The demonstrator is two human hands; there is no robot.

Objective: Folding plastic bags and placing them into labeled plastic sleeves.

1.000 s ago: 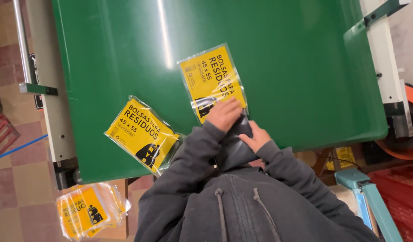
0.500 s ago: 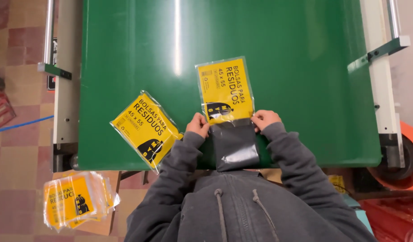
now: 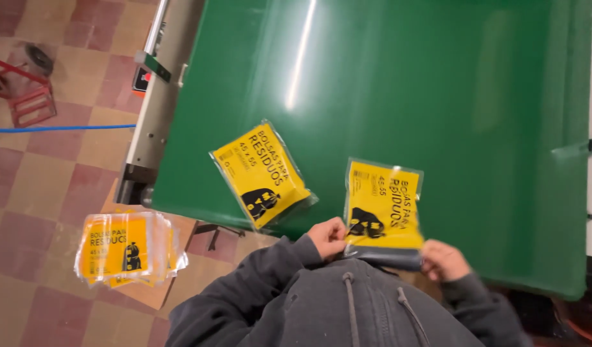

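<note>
Left hand (image 3: 328,238) and right hand (image 3: 442,259), fingers pinching lower corners of yellow-labelled bag packet (image 3: 382,204) at lower centre on green worktop (image 3: 437,96), second packet (image 3: 261,173) just left, packet stack (image 3: 125,247) lower left.

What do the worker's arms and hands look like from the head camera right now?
Both arms are covered to the wrist by the long sleeves of a dark grey hooded sweatshirt with two drawstrings hanging at the chest. The left hand and right hand are bare: no gloves, and no rings or watch that I can make out.
</note>
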